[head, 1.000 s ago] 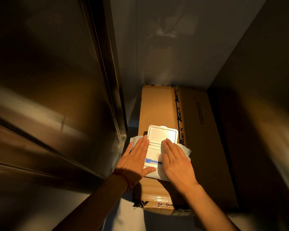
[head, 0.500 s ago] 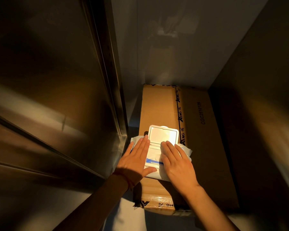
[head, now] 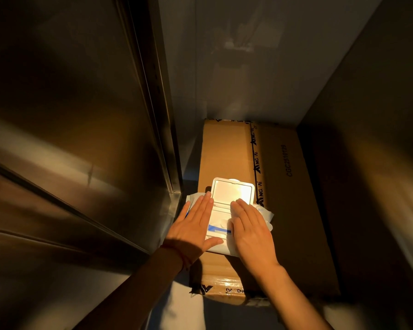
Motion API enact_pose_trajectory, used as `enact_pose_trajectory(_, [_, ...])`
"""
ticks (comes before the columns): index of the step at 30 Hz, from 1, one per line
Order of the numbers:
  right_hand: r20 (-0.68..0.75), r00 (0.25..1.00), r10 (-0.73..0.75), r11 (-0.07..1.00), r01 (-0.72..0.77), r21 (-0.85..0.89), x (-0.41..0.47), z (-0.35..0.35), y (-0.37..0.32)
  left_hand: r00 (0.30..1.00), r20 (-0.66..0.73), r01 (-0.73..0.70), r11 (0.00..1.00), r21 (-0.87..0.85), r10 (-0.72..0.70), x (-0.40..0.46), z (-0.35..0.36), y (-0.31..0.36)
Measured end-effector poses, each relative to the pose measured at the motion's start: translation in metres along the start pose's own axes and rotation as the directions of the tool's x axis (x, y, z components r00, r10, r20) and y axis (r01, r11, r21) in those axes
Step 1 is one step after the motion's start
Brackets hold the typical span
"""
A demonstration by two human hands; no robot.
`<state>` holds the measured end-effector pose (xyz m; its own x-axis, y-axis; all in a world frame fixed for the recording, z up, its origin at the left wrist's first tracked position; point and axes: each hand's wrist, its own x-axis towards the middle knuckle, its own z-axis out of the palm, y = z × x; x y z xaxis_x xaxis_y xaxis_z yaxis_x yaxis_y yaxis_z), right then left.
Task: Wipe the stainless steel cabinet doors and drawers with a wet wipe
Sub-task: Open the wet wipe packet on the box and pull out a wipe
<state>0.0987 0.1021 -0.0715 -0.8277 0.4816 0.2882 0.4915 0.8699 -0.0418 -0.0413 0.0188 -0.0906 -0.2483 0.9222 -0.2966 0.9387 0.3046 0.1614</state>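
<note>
Left hand (head: 193, 228) and right hand (head: 250, 231) flat on wet-wipe pack (head: 221, 221), lid (head: 232, 192) open, atop cardboard box (head: 284, 210), beside steel cabinet door (head: 65, 110)

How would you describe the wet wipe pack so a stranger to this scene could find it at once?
Find the long cardboard box lying between the steel cabinet and the dark wall. Near its front end lies the white wet wipe pack, under both hands. Its hinged lid stands open, glowing bright.

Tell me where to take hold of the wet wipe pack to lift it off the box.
Grip the wet wipe pack across its soft side edges, from above. Its lid stands flipped open at the far end, and both hands, left and right, already lie flat on those sides.
</note>
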Motion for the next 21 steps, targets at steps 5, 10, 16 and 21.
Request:
enact_pose_trajectory(5, [0.008,0.999,0.053,0.998,-0.053,0.023,-0.005,-0.001,-0.008,1.0,0.002,0.008,1.0,-0.02,-0.008,0.001,0.001,0.0])
enact_pose_trajectory(10, [0.0,0.999,0.048,0.999,-0.048,-0.01,-0.008,0.0,-0.009,1.0,-0.015,0.001,1.0,-0.01,-0.002,0.001,0.002,-0.001])
enact_pose_trajectory(16, [-0.031,0.998,0.051,0.999,-0.051,0.004,-0.01,0.002,-0.008,1.0,-0.019,-0.001,1.0,-0.001,0.001,0.002,0.003,-0.001])
enact_pose_trajectory(21, [-0.059,0.996,0.065,0.998,-0.065,0.015,-0.008,0.003,-0.012,0.999,-0.032,-0.009,1.0,0.007,0.009,0.001,0.004,-0.002])
